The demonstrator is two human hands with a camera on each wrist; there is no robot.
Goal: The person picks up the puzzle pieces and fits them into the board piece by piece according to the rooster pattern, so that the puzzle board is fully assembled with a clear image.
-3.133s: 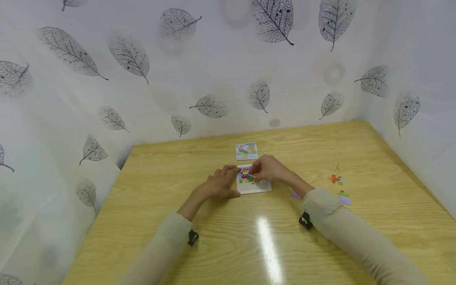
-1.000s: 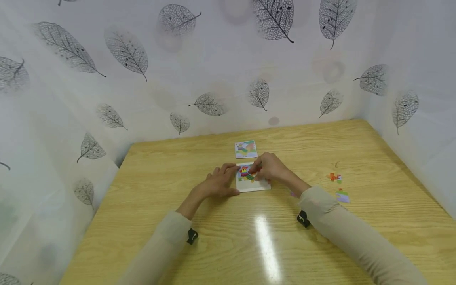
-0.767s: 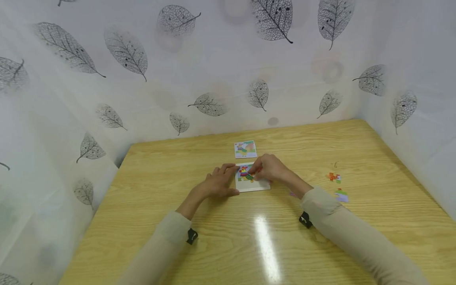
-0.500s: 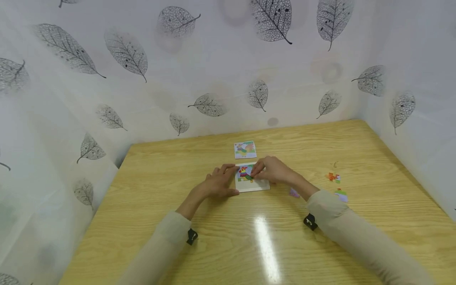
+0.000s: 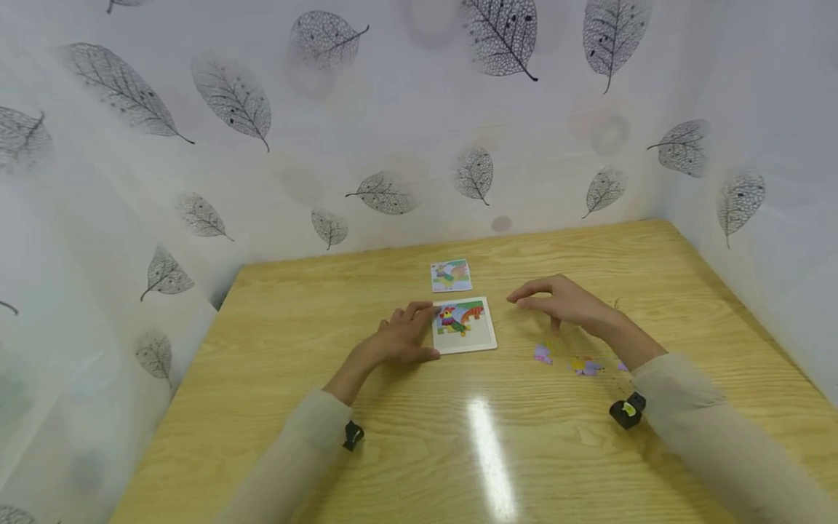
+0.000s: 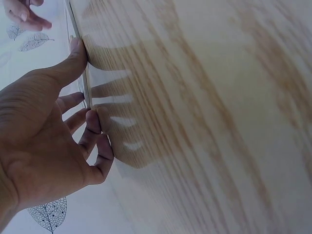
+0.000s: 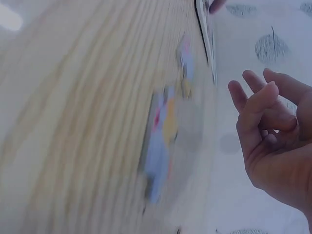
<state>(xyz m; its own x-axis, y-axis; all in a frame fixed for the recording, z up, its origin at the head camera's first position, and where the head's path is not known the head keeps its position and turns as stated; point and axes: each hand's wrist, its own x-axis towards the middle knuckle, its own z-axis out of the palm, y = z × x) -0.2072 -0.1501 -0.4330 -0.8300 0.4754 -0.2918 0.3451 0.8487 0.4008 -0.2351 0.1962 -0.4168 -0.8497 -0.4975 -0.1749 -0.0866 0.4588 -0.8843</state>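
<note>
A white puzzle tray [image 5: 481,340] lies in the middle of the table, with a colourful bird picture partly laid along its upper side and bare white below. My left hand [image 5: 401,340] holds the tray's left edge, thumb at the near corner and fingers further up; the left wrist view has the thumb and fingertips along the thin tray edge [image 6: 87,83]. To the right of the tray, above the table, is my right hand [image 5: 572,304], fingers loosely bent and nothing between them. Loose puzzle pieces, one lilac [image 5: 543,354] and a yellow-lilac group [image 5: 585,366], lie below it.
Behind the tray lies a square card [image 5: 450,276] with a pale bird picture. Another lilac piece [image 5: 623,366] shows partly beside the right wrist. A leaf-patterned curtain [image 5: 406,109] closes off the table's far and side edges. A wrist camera [image 5: 627,411] hangs under the right sleeve.
My right hand has lifted off the tray and moved right over the loose pieces. The orange and green part at the picture's upper right is now uncovered. My left hand stays put.
</note>
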